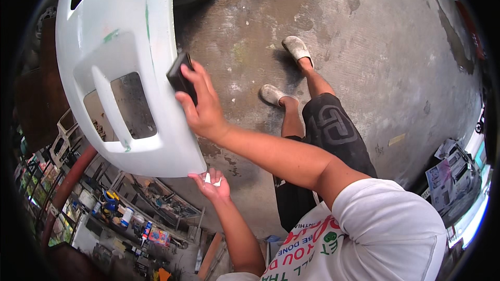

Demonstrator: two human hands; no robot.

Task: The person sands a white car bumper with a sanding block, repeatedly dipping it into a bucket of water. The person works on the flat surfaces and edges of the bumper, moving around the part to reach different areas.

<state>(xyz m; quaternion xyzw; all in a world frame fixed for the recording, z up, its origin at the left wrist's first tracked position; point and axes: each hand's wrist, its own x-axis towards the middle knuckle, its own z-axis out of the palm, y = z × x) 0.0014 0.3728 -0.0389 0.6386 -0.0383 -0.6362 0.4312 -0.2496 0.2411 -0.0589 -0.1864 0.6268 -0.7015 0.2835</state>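
Hands (202, 108) on black block (177, 75), white bumper (127, 13); shirt lettering (313, 237) seems partly hidden.

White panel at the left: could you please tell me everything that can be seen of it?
The white panel is large, curved and smooth, like a plastic car bumper. A slanting bar splits one recessed opening; more openings show near the top, where the picture cuts it off. It bears a few green marks. The right hand holds a black block against its right edge; the left hand is at its lower corner.
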